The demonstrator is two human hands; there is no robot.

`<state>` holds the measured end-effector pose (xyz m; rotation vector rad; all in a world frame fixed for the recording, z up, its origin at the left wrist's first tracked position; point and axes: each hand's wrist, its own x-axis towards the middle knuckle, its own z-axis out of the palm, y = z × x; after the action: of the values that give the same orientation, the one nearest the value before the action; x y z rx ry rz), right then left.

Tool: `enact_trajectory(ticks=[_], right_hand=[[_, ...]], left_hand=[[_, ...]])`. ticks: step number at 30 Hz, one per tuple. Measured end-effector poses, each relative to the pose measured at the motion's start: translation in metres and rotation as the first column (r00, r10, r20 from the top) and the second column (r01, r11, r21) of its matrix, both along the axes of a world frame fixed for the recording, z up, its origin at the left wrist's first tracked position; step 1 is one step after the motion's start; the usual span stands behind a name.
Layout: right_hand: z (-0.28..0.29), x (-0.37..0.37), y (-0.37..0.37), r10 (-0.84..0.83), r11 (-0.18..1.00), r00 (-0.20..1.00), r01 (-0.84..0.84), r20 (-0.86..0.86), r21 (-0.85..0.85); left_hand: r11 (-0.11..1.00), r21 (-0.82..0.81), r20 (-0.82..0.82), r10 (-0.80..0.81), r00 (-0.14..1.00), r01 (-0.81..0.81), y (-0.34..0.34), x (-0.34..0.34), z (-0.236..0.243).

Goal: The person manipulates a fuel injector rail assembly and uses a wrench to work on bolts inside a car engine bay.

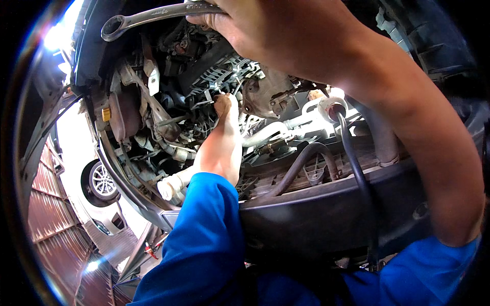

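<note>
My right hand (219, 20) is raised at the top of the view, its arm arching in from the right. It grips a metal ring wrench (153, 16) whose ring end points left. Lower down, my left hand (224, 104) reaches into the engine bay, with its fingers curled in among metal brackets and hoses. Beside those fingers a thin metal rod (238, 85) sticks up, but whether they hold it is unclear. A brown-grey metal cover (265, 92) lies just right of the left hand.
A dark hose (352, 158) runs down over the black front panel (306, 214). On the left are a reservoir with a yellow cap (106, 114) and a white-capped filler neck (171, 187). Beyond the fender stands a white car (97, 214).
</note>
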<state>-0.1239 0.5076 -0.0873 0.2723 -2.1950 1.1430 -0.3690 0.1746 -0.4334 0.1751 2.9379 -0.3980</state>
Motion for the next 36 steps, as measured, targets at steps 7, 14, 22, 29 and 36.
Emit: enact_trajectory(ticks=[7, 14, 22, 29, 36], right_hand=[[-0.011, -0.008, 0.0, -0.091, 0.996, 0.996, 0.091, -0.013, 0.015], [0.014, 0.004, -0.006, -0.068, 0.996, 0.998, 0.068, 0.001, 0.064], [-0.006, -0.008, -0.004, -0.126, 0.989, 0.992, 0.126, -0.005, 0.076], [0.011, 0.01, -0.008, -0.249, 0.955, 0.963, 0.227, 0.102, 0.193], [-0.023, -0.009, -0.007, -0.214, 0.959, 0.977, 0.212, -0.01, 0.19]], left_hand=[[0.963, 0.205, -0.034, 0.186, 0.982, -0.175, 0.058, 0.037, 0.036], [0.994, 0.092, -0.096, 0.063, 0.993, -0.054, -0.008, 0.011, -0.002], [0.993, 0.107, 0.046, 0.034, 0.998, -0.039, 0.013, 0.004, -0.004], [0.959, 0.284, -0.029, 0.026, 0.999, -0.017, 0.036, 0.03, 0.007], [0.979, 0.183, 0.031, 0.082, 0.996, -0.087, 0.045, 0.026, 0.007]])
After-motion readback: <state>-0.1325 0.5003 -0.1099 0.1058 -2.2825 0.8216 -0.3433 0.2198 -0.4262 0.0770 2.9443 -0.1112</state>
